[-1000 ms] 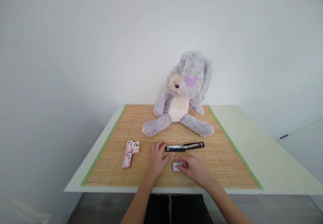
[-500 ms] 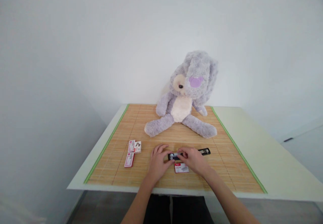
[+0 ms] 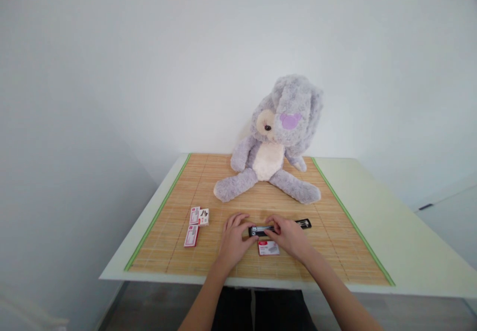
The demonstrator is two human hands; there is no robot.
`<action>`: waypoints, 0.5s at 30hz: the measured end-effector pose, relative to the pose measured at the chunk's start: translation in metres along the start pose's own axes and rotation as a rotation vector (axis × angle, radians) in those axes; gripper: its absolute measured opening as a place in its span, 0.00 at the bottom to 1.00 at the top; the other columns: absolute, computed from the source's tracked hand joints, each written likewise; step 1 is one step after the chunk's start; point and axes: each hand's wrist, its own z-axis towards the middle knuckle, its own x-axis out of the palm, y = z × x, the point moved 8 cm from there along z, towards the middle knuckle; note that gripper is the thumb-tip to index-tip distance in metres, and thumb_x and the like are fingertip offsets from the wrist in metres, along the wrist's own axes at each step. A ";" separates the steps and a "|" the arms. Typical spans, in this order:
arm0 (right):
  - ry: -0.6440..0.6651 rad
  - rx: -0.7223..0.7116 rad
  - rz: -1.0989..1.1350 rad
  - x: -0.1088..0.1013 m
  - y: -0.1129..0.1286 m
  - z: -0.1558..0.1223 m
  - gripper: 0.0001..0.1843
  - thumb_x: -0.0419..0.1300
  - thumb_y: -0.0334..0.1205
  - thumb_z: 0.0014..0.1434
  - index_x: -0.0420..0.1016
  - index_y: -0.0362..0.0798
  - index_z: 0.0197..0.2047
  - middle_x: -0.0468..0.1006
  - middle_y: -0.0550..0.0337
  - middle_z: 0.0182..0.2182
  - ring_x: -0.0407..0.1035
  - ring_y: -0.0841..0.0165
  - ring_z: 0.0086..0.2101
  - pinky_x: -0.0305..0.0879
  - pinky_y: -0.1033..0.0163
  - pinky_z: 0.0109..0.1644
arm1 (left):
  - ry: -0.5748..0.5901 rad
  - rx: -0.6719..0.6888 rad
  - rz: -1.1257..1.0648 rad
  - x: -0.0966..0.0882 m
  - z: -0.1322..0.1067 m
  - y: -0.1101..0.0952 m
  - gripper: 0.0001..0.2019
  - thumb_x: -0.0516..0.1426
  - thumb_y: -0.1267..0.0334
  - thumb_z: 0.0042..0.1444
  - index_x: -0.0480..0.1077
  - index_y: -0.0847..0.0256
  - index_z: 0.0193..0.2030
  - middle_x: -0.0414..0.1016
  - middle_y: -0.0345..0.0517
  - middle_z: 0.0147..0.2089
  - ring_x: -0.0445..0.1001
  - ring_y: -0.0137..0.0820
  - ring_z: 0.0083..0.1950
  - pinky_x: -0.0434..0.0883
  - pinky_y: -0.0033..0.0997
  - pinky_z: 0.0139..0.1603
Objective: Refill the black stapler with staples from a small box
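Observation:
A long black stapler (image 3: 260, 230), opened out flat with its metal staple channel showing, lies across the bamboo mat. My left hand (image 3: 233, 240) has its thumb and index finger closed around the stapler's left end. Over its middle, my right hand (image 3: 289, 235) holds thumb and forefinger on either side of the channel, hiding part of it. The stapler's right end (image 3: 304, 223) shows beyond that hand. Just below, toward me, lies a red-and-white staple box (image 3: 269, 248), touched by neither hand.
Several small red-and-white boxes (image 3: 191, 235) sit together at the left of the bamboo mat (image 3: 156, 256). A large grey plush rabbit (image 3: 269, 161) sits at the back against the white wall. The white tabletop (image 3: 387, 221) extends to the right.
My right thumb and forefinger have spread from a pinch over the channel to the stapler's two sides, showing more of the channel. My left hand stays in place.

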 end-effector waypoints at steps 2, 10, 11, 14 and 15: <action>0.002 0.046 -0.025 -0.001 -0.008 -0.003 0.09 0.65 0.46 0.63 0.79 0.54 0.45 0.76 0.66 0.26 0.69 0.69 0.28 0.48 0.65 0.31 | 0.000 -0.001 0.002 0.000 0.000 0.001 0.17 0.69 0.55 0.54 0.78 0.43 0.51 0.71 0.38 0.65 0.61 0.42 0.69 0.58 0.50 0.70; 0.016 0.039 0.011 0.017 0.015 -0.016 0.10 0.63 0.45 0.65 0.79 0.53 0.47 0.77 0.64 0.27 0.70 0.67 0.29 0.48 0.64 0.32 | -0.003 -0.012 0.008 0.001 0.000 0.001 0.16 0.68 0.55 0.55 0.78 0.43 0.51 0.71 0.38 0.65 0.62 0.42 0.69 0.58 0.50 0.70; 0.012 0.034 0.021 0.017 0.019 -0.016 0.10 0.63 0.45 0.65 0.79 0.53 0.48 0.77 0.64 0.27 0.70 0.67 0.29 0.48 0.64 0.32 | -0.001 -0.011 0.009 0.001 0.000 0.001 0.16 0.68 0.55 0.55 0.78 0.43 0.51 0.71 0.39 0.65 0.62 0.42 0.69 0.58 0.50 0.70; 0.024 0.005 0.062 0.015 0.022 -0.020 0.13 0.61 0.47 0.66 0.78 0.54 0.51 0.77 0.64 0.27 0.70 0.66 0.30 0.50 0.64 0.33 | 0.005 -0.006 0.013 0.001 0.000 0.000 0.16 0.68 0.55 0.55 0.78 0.43 0.51 0.71 0.39 0.65 0.62 0.43 0.69 0.58 0.51 0.70; 0.031 -0.009 0.085 0.013 0.021 -0.023 0.14 0.60 0.47 0.66 0.78 0.55 0.53 0.77 0.64 0.27 0.70 0.66 0.30 0.51 0.64 0.33 | 0.006 -0.005 0.013 0.001 0.000 -0.001 0.16 0.68 0.54 0.56 0.78 0.43 0.51 0.71 0.39 0.65 0.62 0.43 0.69 0.58 0.51 0.70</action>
